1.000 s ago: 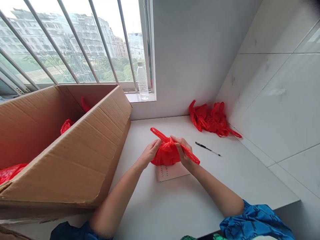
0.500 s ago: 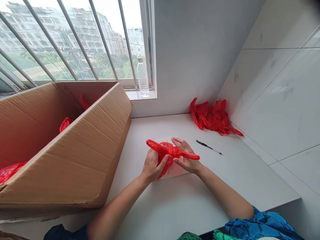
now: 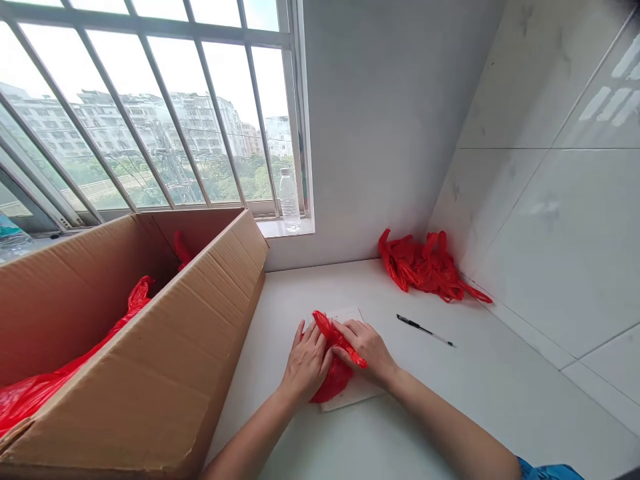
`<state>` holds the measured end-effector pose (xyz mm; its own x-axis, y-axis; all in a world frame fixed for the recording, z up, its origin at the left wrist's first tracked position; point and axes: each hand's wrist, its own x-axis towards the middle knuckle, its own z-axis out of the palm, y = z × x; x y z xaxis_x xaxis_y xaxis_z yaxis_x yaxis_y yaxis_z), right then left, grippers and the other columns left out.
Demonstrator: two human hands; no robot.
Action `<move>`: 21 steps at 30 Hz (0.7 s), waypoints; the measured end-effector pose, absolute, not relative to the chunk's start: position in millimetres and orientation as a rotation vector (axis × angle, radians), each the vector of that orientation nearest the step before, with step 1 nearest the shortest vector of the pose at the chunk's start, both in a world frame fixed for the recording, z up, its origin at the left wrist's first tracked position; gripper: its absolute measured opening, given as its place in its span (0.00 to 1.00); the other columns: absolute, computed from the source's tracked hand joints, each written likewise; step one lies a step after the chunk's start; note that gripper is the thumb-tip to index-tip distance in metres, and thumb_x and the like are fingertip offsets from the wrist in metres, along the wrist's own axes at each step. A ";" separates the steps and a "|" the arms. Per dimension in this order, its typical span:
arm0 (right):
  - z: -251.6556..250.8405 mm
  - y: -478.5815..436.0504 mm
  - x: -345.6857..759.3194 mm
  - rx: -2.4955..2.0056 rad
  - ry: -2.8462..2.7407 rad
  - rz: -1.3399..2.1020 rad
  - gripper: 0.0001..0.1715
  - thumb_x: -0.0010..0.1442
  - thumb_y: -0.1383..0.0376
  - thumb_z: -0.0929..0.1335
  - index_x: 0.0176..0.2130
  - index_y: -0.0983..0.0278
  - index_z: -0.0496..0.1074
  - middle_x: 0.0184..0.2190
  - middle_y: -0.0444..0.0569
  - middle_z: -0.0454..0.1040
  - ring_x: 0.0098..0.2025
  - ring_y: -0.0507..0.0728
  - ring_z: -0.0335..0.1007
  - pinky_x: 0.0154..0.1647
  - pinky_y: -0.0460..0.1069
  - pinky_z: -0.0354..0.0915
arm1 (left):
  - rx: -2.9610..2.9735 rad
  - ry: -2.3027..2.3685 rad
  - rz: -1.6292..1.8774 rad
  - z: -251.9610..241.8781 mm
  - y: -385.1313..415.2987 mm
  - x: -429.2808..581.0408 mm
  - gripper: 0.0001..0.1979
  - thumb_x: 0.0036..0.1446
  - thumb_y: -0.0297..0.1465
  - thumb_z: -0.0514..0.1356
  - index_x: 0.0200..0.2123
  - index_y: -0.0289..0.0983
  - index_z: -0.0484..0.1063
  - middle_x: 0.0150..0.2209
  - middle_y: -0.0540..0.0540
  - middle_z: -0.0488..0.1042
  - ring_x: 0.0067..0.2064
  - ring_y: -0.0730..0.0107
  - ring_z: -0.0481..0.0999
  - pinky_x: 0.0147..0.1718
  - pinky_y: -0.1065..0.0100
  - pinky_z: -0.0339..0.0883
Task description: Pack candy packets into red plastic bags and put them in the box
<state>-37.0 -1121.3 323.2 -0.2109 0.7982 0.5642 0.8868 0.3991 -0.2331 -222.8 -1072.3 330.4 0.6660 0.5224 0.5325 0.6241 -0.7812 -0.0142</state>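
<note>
A red plastic bag (image 3: 336, 385), tied or twisted at its top, sits on a white sheet or pad of paper (image 3: 356, 395) on the white tabletop. My left hand (image 3: 307, 362) presses around the bag's left side, fingers curved over it and thumb toward the middle. On the other side my right hand (image 3: 367, 348) grips the bag, with thumb and fingers near the twisted part. One red loop stands up between my hands. What the bag holds, if anything, is hidden. A black-and-clear pen (image 3: 425, 329) lies to the right of my right hand.
A large open cardboard box (image 3: 200, 347) with red plastic bags (image 3: 127, 320) inside stands at the left. Crumpled red bags (image 3: 430, 267) lie in the back right corner. A clear water bottle (image 3: 289, 203) stands on the sill by the barred window (image 3: 165, 113).
My hands have closed in around the red bag, and its loops, spread sideways before, are now bunched and tilted between them. The camera view has tipped upward.
</note>
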 end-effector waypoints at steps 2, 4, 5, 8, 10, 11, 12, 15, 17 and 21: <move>324.2 -1122.4 -35.9 -1.465 -1.995 -0.234 0.33 0.68 0.51 0.62 0.66 0.62 0.60 0.53 0.57 0.73 0.51 0.62 0.70 0.48 0.56 0.67 | -2.712 -0.893 -0.774 328.6 -1071.7 -219.6 0.21 0.67 0.31 0.49 0.61 0.38 0.65 0.62 0.42 0.68 0.66 0.58 0.61 0.70 0.47 0.38; 318.7 -1120.5 -35.9 -1.456 -2.011 -0.236 0.37 0.67 0.49 0.62 0.67 0.64 0.57 0.62 0.59 0.66 0.60 0.65 0.63 0.56 0.59 0.65 | -2.716 -0.877 -0.750 322.7 -1070.2 -217.4 0.23 0.65 0.30 0.49 0.62 0.36 0.63 0.64 0.40 0.66 0.68 0.56 0.59 0.70 0.46 0.37; 313.8 -1118.9 -36.4 -1.447 -2.038 -0.206 0.38 0.67 0.48 0.61 0.68 0.65 0.55 0.65 0.59 0.62 0.65 0.65 0.59 0.60 0.60 0.62 | -2.722 -0.879 -0.726 318.4 -1068.9 -217.0 0.25 0.65 0.30 0.50 0.64 0.34 0.61 0.64 0.39 0.65 0.68 0.55 0.58 0.69 0.46 0.39; 297.5 -1115.6 -38.7 -1.467 -2.094 -0.024 0.40 0.69 0.48 0.57 0.70 0.67 0.49 0.69 0.57 0.54 0.71 0.63 0.48 0.68 0.61 0.53 | -2.765 -0.917 -0.674 304.2 -1063.9 -218.1 0.29 0.65 0.33 0.50 0.67 0.31 0.54 0.66 0.36 0.60 0.70 0.53 0.53 0.68 0.48 0.46; 291.3 -1116.0 -40.1 -1.506 -2.099 0.098 0.40 0.70 0.49 0.56 0.71 0.66 0.45 0.71 0.54 0.51 0.72 0.61 0.45 0.71 0.61 0.49 | -2.806 -0.956 -0.672 297.2 -1061.4 -219.5 0.30 0.67 0.36 0.49 0.69 0.31 0.51 0.67 0.35 0.59 0.71 0.53 0.51 0.68 0.49 0.48; 290.2 -1116.7 -40.4 -1.521 -2.097 0.138 0.40 0.71 0.49 0.55 0.71 0.66 0.45 0.71 0.52 0.50 0.72 0.60 0.44 0.72 0.61 0.47 | -2.827 -0.972 -0.676 295.1 -1060.7 -220.0 0.30 0.67 0.37 0.49 0.69 0.32 0.50 0.67 0.35 0.58 0.71 0.54 0.51 0.68 0.49 0.48; 290.3 -1117.5 -40.6 -1.531 -2.095 0.165 0.39 0.71 0.49 0.55 0.72 0.65 0.44 0.71 0.52 0.49 0.72 0.60 0.43 0.72 0.61 0.45 | -2.846 -0.987 -0.683 293.8 -1060.3 -220.3 0.30 0.67 0.37 0.48 0.69 0.33 0.49 0.68 0.36 0.58 0.71 0.54 0.51 0.68 0.49 0.48; 293.6 -1119.1 -40.4 -1.544 -2.095 0.202 0.39 0.71 0.49 0.54 0.71 0.65 0.45 0.72 0.51 0.48 0.73 0.59 0.43 0.73 0.61 0.44 | -2.882 -1.021 -0.687 293.7 -1060.6 -220.5 0.30 0.68 0.38 0.48 0.69 0.34 0.50 0.68 0.36 0.57 0.71 0.54 0.50 0.68 0.49 0.47; 295.3 -1119.5 -40.1 -1.547 -2.099 0.212 0.39 0.71 0.49 0.54 0.71 0.66 0.45 0.72 0.51 0.48 0.73 0.59 0.43 0.73 0.60 0.43 | -2.897 -1.033 -0.673 294.8 -1061.4 -220.3 0.30 0.67 0.37 0.48 0.69 0.33 0.51 0.68 0.35 0.57 0.71 0.54 0.50 0.68 0.49 0.46; 294.7 -1119.9 -40.9 -1.543 -2.096 0.203 0.39 0.71 0.49 0.54 0.71 0.66 0.45 0.72 0.51 0.48 0.72 0.59 0.43 0.73 0.60 0.43 | -2.925 -1.045 -0.655 295.4 -1062.2 -219.3 0.30 0.67 0.37 0.48 0.69 0.32 0.51 0.67 0.34 0.59 0.71 0.54 0.50 0.68 0.48 0.45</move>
